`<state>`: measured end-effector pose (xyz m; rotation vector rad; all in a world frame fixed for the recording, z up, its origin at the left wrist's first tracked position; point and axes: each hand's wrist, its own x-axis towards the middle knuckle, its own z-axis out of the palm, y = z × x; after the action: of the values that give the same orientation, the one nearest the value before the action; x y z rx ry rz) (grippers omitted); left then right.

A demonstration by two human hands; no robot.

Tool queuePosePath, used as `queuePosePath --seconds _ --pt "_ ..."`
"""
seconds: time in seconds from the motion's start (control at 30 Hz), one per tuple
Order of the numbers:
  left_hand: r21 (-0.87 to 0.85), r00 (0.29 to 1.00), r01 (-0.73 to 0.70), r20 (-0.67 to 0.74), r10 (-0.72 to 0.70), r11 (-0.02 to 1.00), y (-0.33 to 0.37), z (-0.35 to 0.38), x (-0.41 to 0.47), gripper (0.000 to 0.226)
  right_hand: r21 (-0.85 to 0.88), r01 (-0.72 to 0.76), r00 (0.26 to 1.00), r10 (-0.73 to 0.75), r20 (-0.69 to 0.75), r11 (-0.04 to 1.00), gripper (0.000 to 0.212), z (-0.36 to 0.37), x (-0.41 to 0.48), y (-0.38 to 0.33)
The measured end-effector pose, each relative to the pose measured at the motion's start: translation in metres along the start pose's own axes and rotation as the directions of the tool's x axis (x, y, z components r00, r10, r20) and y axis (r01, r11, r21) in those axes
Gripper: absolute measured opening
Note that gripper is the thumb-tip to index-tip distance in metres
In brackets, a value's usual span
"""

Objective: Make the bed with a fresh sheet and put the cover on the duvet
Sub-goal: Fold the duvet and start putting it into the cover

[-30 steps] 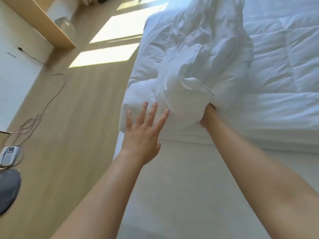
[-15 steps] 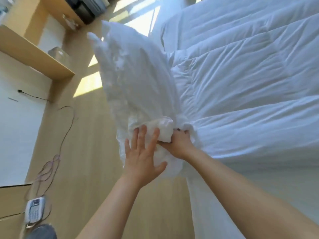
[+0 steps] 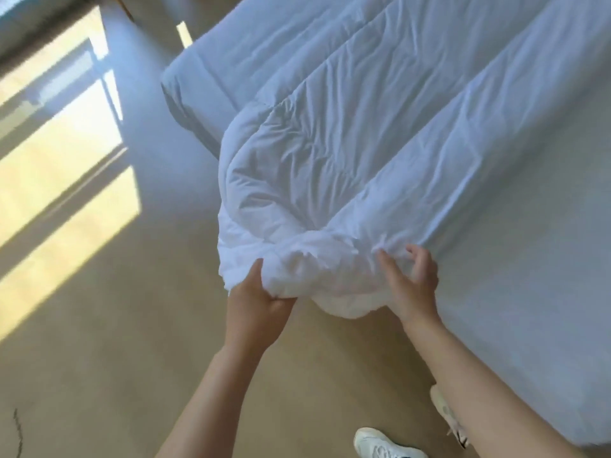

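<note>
One white shoe [image 3: 383,444] rests beside the bed [image 3: 529,259].

Left side: bare wood floor [image 3: 132,325] lies open beside the bed [image 3: 529,276].
Bed corner: the bunched duvet [image 3: 330,143] overhangs the edge and fills the gap between the left hand [image 3: 254,302] and the right hand [image 3: 413,282].
Mattress top: a flat stretch lies right of the duvet.
Below arms: white shoes [image 3: 383,444] stand on the floor.

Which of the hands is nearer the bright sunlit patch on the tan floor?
Left. The left hand grips the bunched white duvet corner on the side facing the sunlit patch; the right hand is at its far side.
</note>
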<state>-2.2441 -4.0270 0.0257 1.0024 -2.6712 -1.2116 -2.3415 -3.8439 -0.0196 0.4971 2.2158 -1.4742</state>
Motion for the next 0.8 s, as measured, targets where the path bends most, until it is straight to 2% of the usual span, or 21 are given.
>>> queuePosePath --seconds 0.03,0.07,0.1,0.13,0.17,0.2,0.23,0.3,0.33,0.37,0.4,0.43,0.47,0.5,0.53,0.57,0.6,0.63,0.7,0.73,0.8 --pt "0.001 0.999 -0.025 0.03 0.025 1.0 0.005 -0.01 0.004 0.043 0.056 -0.181 0.978 0.186 -0.09 0.982 0.08 -0.004 0.007 0.001" --pt "0.049 0.995 -0.058 0.078 0.054 0.997 0.011 -0.02 0.011 0.048 0.219 -0.357 0.928 0.371 -0.023 0.908 0.092 -0.002 0.014 -0.002" --pt "0.133 0.987 -0.1 0.142 0.081 0.986 0.015 -0.03 0.023 0.052 0.394 -0.482 0.872 0.473 0.128 0.783 0.1 0.008 0.019 -0.009" --pt "0.243 0.972 -0.151 0.214 0.098 0.958 0.019 -0.039 0.037 0.055 0.512 -0.543 0.836 0.488 0.252 0.666 0.104 0.021 0.025 -0.015" --pt "0.342 0.958 -0.19 0.271 0.097 0.92 0.023 -0.048 0.053 0.056 0.569 -0.542 0.836 0.467 0.288 0.618 0.106 0.036 0.031 -0.02" --pt "0.412 0.954 -0.207 0.287 0.088 0.887 0.027 -0.055 0.068 0.058 0.603 -0.491 0.862 0.449 0.234 0.628 0.103 0.052 0.036 -0.024" --pt "0.464 0.963 -0.207 0.254 0.095 0.861 0.03 -0.061 0.086 0.06 0.625 -0.415 0.888 0.445 0.118 0.661 0.092 0.068 0.043 -0.028" --pt "0.562 0.986 -0.164 0.086 0.14 0.81 0.04 -0.068 0.117 0.07 0.665 -0.275 0.899 0.431 -0.079 0.695 0.053 0.091 0.054 -0.037" --pt "0.615 0.981 -0.17 0.033 0.19 0.77 0.045 -0.068 0.132 0.084 0.682 -0.226 0.901 0.416 -0.126 0.696 0.039 0.098 0.057 -0.043" --pt "0.676 0.962 -0.237 0.063 0.267 0.697 0.047 -0.067 0.146 0.099 0.696 -0.193 0.903 0.403 -0.15 0.691 0.029 0.103 0.059 -0.048" --pt "0.734 0.916 -0.373 0.193 0.352 0.567 0.048 -0.064 0.153 0.112 0.715 -0.18 0.907 0.395 -0.144 0.675 0.024 0.105 0.061 -0.053" --pt "0.726 0.817 -0.561 0.407 0.408 0.398 0.046 -0.06 0.158 0.122 0.748 -0.175 0.912 0.392 -0.122 0.64 0.021 0.108 0.059 -0.057" --pt "0.632 0.669 -0.734 0.612 0.421 0.249 0.043 -0.054 0.162 0.128 0.779 -0.166 0.911 0.395 -0.113 0.605 0.021 0.111 0.058 -0.064" --pt "0.518 0.539 -0.839 0.742 0.399 0.169 0.04 -0.046 0.162 0.131 0.806 -0.152 0.916 0.388 -0.103 0.572 0.021 0.113 0.057 -0.072" --pt "0.441 0.463 -0.886 0.818 0.34 0.146 0.038 -0.034 0.16 0.131 0.826 -0.154 0.92 0.384 -0.081 0.543 0.021 0.114 0.057 -0.079" --pt "0.399 0.429 -0.903 0.86 0.276 0.161 0.037 -0.023 0.158 0.13 0.852 -0.168 0.918 0.394 -0.049 0.496 0.02 0.116 0.057 -0.084" --pt "0.383 0.427 -0.899 0.874 0.232 0.211 0.036 -0.012 0.157 0.125 0.865 -0.18 0.911 0.411 -0.033 0.469 0.018 0.117 0.057 -0.088" --pt "0.381 0.453 -0.871 0.867 0.206 0.309 0.034 -0.002 0.16 0.115 0.852 -0.181 0.903 0.426 -0.054 0.492 0.017 0.118 0.06 -0.088" --pt "0.347 0.509 -0.778 0.837 0.2 0.524 0.026 0.011 0.173 0.079 0.759 -0.124 0.868 0.44 -0.229 0.639 0.029 0.118 0.063 -0.085" --pt "0.317 0.513 -0.749 0.833 0.206 0.582 0.023 0.014 0.182 0.06 0.691 -0.08 0.838 0.423 -0.344 0.719 0.041 0.115 0.066 -0.082" --pt "0.221 0.489 -0.7 0.841 0.23 0.679 0.016 0.015 0.198 0.03 0.617 -0.043 0.779 0.413 -0.472 0.786 0.071 0.114 0.072 -0.084"
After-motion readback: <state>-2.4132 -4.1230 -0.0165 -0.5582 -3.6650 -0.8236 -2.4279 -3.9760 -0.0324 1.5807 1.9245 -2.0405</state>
